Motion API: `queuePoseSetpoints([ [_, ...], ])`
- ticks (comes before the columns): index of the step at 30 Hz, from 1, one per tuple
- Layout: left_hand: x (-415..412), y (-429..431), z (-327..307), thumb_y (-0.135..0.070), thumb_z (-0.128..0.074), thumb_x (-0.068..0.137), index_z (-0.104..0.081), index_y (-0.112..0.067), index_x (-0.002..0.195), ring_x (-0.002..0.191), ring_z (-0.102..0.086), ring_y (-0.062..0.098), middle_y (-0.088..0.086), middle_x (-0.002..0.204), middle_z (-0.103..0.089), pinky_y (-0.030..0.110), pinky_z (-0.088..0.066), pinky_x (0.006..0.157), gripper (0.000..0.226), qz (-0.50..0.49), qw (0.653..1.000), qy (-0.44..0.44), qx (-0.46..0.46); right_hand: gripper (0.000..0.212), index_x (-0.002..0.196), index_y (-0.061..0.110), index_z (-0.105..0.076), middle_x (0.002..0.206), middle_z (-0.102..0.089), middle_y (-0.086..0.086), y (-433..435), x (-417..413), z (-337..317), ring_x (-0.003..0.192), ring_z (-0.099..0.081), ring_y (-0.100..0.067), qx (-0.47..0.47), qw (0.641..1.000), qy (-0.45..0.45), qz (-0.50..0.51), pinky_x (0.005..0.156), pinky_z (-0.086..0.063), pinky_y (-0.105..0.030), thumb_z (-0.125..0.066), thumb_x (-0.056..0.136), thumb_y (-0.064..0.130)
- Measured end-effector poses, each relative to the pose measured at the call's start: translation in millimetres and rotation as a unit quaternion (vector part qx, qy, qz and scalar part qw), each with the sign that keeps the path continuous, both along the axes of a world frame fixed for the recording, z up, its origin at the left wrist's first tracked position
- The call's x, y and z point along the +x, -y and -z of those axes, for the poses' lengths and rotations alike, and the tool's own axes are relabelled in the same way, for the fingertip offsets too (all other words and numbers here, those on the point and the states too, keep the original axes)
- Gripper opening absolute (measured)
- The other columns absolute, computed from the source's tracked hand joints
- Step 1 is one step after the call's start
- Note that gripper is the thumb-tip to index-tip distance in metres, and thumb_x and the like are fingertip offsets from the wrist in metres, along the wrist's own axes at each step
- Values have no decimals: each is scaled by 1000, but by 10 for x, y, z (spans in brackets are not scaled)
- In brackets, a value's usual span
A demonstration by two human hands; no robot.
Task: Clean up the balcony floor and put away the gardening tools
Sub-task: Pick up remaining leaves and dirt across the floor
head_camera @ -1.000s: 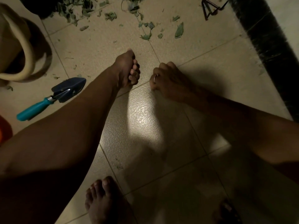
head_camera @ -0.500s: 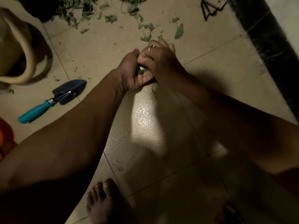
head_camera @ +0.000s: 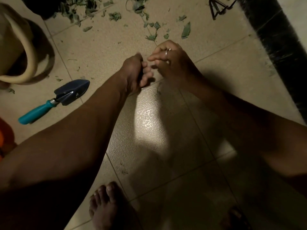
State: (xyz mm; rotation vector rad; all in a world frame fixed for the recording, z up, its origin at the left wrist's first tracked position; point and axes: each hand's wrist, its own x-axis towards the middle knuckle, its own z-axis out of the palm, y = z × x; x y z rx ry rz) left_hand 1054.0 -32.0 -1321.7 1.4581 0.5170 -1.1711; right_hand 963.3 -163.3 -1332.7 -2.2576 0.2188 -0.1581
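Home balcony, tiled floor (head_camera: pixel 93 47), scattered leaves (head_camera: pixel 186 28), garden trowel (head_camera: pixel 66 95)

Forearms (head_camera: pixel 79 133): mine are bare.
Right hand (head_camera: pixel 172 63): I wear a thin silver ring (head_camera: pixel 168 51) on one finger.
Left foot (head_camera: pixel 106 206): bare, no shoe.

Left hand (head_camera: pixel 134 73) curled beside right hand (head_camera: pixel 172 63), teal-handled trowel (head_camera: pixel 73 91) at left, leaf scraps (head_camera: pixel 186 29) scattered beyond on tiles (head_camera: pixel 99 50)

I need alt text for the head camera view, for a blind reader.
Two bare hands are close together over a beige tiled floor: the left hand with curled fingers, the right hand wearing a ring. Torn green leaves litter the tiles beyond; a dark blue trowel with a teal handle lies at left.
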Motion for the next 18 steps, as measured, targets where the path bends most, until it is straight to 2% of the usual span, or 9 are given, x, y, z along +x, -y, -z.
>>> queuePoseSetpoints([
  [1,18,-32,23,-47,-27,108,-45,-23,67,40,-38,8,-6,56,-41,18,-26,33,51,-17,1000,19,16,25,108,21,-76,115,-60,0,8,-43,38,112,-55,-19,-9,1000,-4,17,93,-52,-45,-56,95,27],
  [3,69,-98,40,-44,-31,106,-37,-27,60,38,-27,7,-9,51,-35,17,-17,33,49,-54,998,30,24,32,116,25,-73,118,-59,1,16,-186,109,114,-52,-19,-87,995,-52,15,100,-42,-41,-60,92,43],
  [4,103,-126,56,-42,-32,105,-35,-28,59,38,-25,7,-9,50,-34,16,-16,33,49,-69,997,30,25,44,121,27,-70,120,-58,2,21,-277,148,115,-49,-20,-135,988,-78,-8,99,-34,-35,-61,89,55],
  [6,148,-147,68,-39,-33,104,-34,-28,57,37,-24,7,-10,49,-33,16,-14,34,47,-83,996,30,23,67,130,29,-65,121,-55,3,27,-446,207,115,-45,-23,-197,974,-91,-64,93,-29,-33,-61,79,72],
  [8,170,-139,72,-34,-34,101,-34,-28,57,36,-24,6,-11,49,-33,15,-14,35,45,-80,996,28,25,76,131,28,-66,119,-55,3,24,-542,288,115,-43,-24,-213,971,-69,-86,91,-26,-32,-65,73,77],
  [11,181,-149,77,-32,-35,100,-34,-27,56,37,-24,6,-11,50,-32,15,-15,35,44,-75,996,25,29,60,116,25,-75,112,-60,2,-53,-551,358,111,-44,-23,-205,976,-33,-65,88,-21,-28,-70,74,67],
  [14,186,-130,65,-32,-35,100,-34,-28,57,37,-25,6,-11,50,-32,15,-15,34,43,-74,997,17,28,30,93,21,-80,100,-66,3,-181,-514,387,101,-53,-25,-209,977,21,-41,85,-29,-35,-74,79,47],
  [18,161,-99,34,-31,-35,100,-34,-28,57,39,-25,6,-11,51,-32,16,-14,35,42,-75,997,16,16,17,78,18,-75,93,-68,0,-273,-422,391,94,-60,-26,-231,973,-1,-11,83,-28,-37,-73,82,34],
])
